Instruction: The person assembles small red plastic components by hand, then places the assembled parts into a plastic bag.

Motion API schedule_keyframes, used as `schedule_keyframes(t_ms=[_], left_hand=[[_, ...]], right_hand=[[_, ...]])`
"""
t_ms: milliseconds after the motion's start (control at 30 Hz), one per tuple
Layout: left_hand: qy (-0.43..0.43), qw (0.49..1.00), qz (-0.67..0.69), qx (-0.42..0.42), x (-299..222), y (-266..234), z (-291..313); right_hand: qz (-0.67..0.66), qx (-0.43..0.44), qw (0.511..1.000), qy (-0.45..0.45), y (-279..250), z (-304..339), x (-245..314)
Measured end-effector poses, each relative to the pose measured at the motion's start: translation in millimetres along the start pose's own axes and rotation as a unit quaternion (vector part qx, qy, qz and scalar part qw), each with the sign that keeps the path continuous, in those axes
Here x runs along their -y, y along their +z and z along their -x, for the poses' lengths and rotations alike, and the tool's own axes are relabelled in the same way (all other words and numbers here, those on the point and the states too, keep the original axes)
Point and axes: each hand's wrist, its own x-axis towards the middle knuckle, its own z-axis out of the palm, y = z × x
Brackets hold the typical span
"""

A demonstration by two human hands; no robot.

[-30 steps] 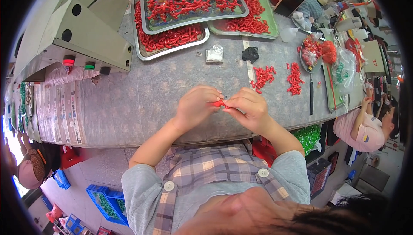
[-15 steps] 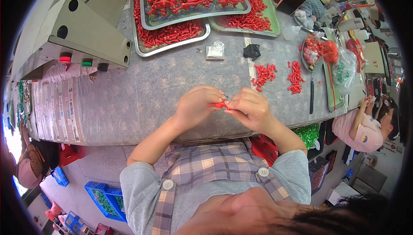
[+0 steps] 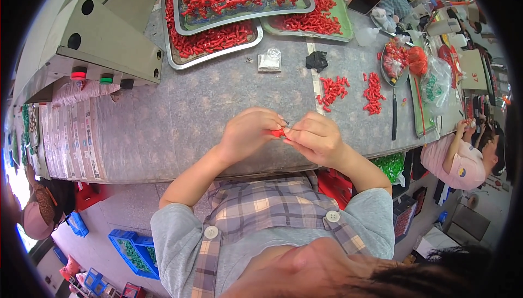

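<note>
Above the near part of the grey table, my left hand (image 3: 249,134) pinches a small red plastic piece (image 3: 278,133). My right hand (image 3: 316,139) closes its thumb and fingers on the same piece from the other side. A tiny dark tip shows between the fingertips; I cannot make out what it is. Fingers cover most of the red piece, so its full shape is hidden. Beyond my right hand lie two loose piles of similar red pieces, one pile (image 3: 332,92) nearer and another pile (image 3: 373,94) farther right.
Metal trays (image 3: 188,32) heaped with red parts and a green tray (image 3: 348,35) stand at the back. A grey machine box (image 3: 111,41) with buttons fills the left. A black-handled tool (image 3: 394,118) lies at right, near a bowl (image 3: 393,80). A co-worker (image 3: 457,159) sits far right.
Both hands stay together on the red piece, with only slight finger movement. The whole view has shifted a little; the trays and piles stand as before.
</note>
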Motion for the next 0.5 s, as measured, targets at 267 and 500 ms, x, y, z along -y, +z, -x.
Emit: schedule_keyframes(t_ms=[267,500], left_hand=[[-0.004,0.999,-0.017,0.044,-6.4,-9.3,-4.8],[-0.094,0.994,0.022,-0.058,0.3,-15.1,-16.6]], right_hand=[[-0.041,0.019,0.998,0.041,-0.6,-3.9,-1.9],[-0.016,-0.027,0.999,0.032,0.1,-35.6,-17.9]])
